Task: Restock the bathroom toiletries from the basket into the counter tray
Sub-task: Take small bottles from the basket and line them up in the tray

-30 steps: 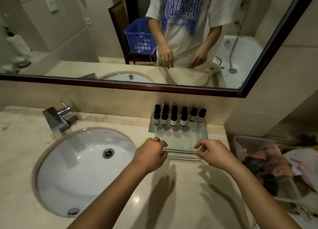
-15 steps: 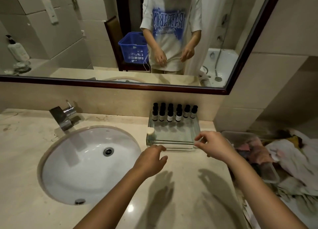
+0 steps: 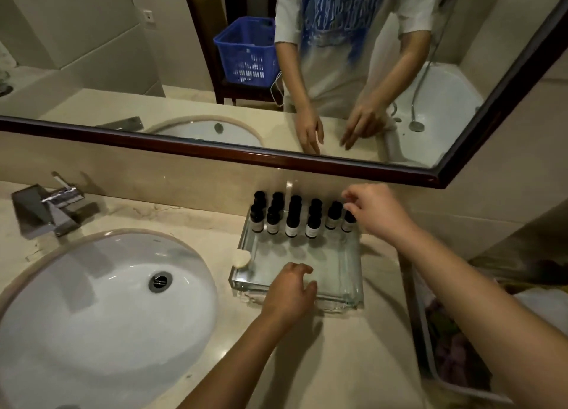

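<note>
A clear glass tray (image 3: pixel 353 273) lies on the marble counter, right of the sink. Several small dark bottles (image 3: pixel 292 224) with white labels stand in rows along its back edge. A round white soap (image 3: pixel 241 259) sits at the tray's left rim. My left hand (image 3: pixel 290 291) hovers over the tray's front edge, fingers loosely curled, holding nothing. My right hand (image 3: pixel 375 212) reaches to the tray's back right corner, its fingertips touching the cap of the rightmost bottle (image 3: pixel 348 223). The blue basket (image 3: pixel 246 52) shows only in the mirror, on a chair behind me.
The white sink (image 3: pixel 101 304) and chrome tap (image 3: pixel 49 208) fill the left of the counter. A clear bin (image 3: pixel 430 341) of crumpled cloth stands low at the right, beside the counter's edge. The mirror's dark frame (image 3: pixel 276 159) runs above the backsplash.
My right hand went from the tray's front right corner to the back row of bottles. My left hand moved forward over the tray's front edge. The camera came closer.
</note>
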Action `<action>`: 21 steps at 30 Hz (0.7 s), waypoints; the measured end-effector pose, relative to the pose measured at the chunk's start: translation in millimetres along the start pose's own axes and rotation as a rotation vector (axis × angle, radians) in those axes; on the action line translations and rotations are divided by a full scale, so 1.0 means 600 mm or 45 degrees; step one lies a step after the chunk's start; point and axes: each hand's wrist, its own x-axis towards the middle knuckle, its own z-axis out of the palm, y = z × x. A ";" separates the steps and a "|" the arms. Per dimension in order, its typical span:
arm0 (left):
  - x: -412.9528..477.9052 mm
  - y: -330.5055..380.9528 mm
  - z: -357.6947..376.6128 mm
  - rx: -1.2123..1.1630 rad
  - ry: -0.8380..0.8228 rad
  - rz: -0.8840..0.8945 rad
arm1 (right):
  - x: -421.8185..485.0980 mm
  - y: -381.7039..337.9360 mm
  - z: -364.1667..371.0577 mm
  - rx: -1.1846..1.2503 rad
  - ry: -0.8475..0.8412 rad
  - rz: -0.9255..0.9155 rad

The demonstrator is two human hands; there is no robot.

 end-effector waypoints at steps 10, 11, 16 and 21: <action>0.082 -0.022 0.037 -0.042 0.055 0.083 | 0.116 0.015 0.096 -0.349 -0.159 -0.174; 0.086 -0.022 0.038 -0.049 0.066 0.090 | 0.120 0.016 0.098 -0.346 -0.172 -0.177; 0.094 -0.022 0.042 -0.085 0.108 0.111 | 0.128 0.013 0.097 -0.348 -0.225 -0.179; 0.094 -0.026 0.041 -0.123 0.097 0.129 | 0.125 0.009 0.098 -0.380 -0.217 -0.152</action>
